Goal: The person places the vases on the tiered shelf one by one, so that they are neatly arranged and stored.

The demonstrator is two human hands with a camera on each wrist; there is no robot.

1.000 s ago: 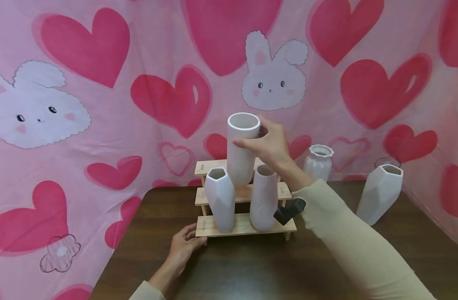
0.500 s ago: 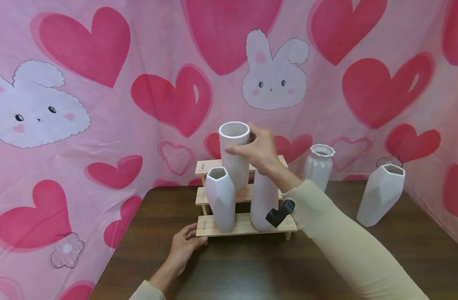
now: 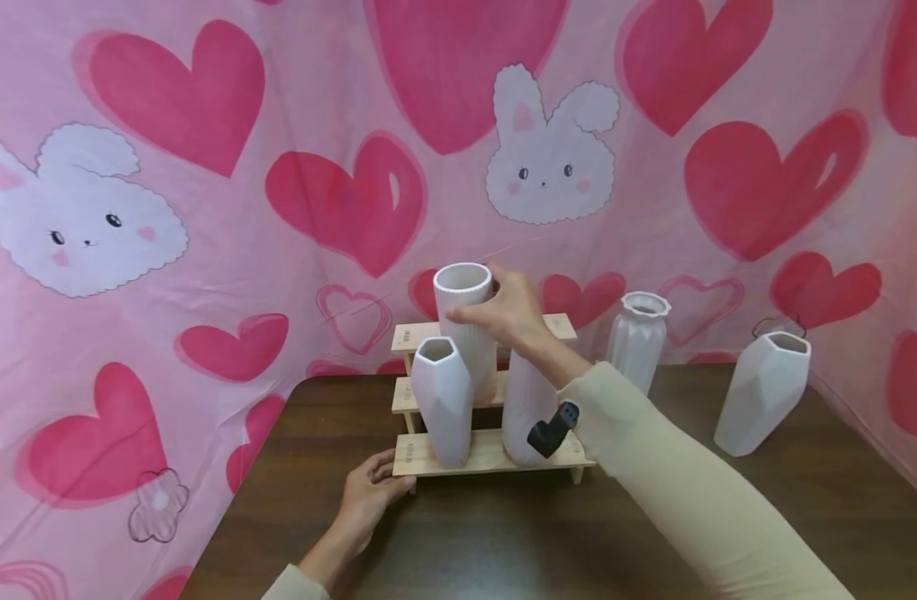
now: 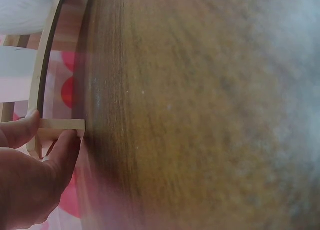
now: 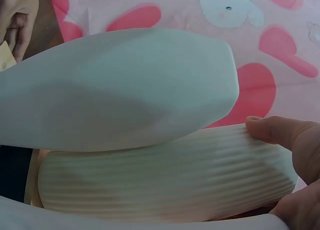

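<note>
My right hand (image 3: pixel 507 310) grips a white ribbed cylindrical vase (image 3: pixel 466 287) near its rim, thumb on the near side. The vase stands upright at the middle step of a three-step wooden stand (image 3: pixel 484 454), its base partly hidden. In the right wrist view, the vase's vertical ribs (image 5: pixel 150 177) show beside a faceted white vase (image 5: pixel 120 85). That faceted vase is on the bottom step at the left; a smooth, rounded white vase (image 3: pixel 524 408) shares the step, partly behind my right wrist. My left hand (image 4: pixel 40 175) pinches the stand's front left leg (image 4: pixel 62 124).
On the dark wooden table (image 3: pixel 458 542), a white vase with a scalloped rim (image 3: pixel 638 337) stands right of the stand. Farther right is another faceted white vase (image 3: pixel 762 396). A pink cloth with hearts and rabbits (image 3: pixel 338 200) hangs behind the table.
My right hand has lowered the ribbed vase and moved it slightly left, down toward the middle step behind the faceted vase. My left hand has stayed at the stand's corner.
</note>
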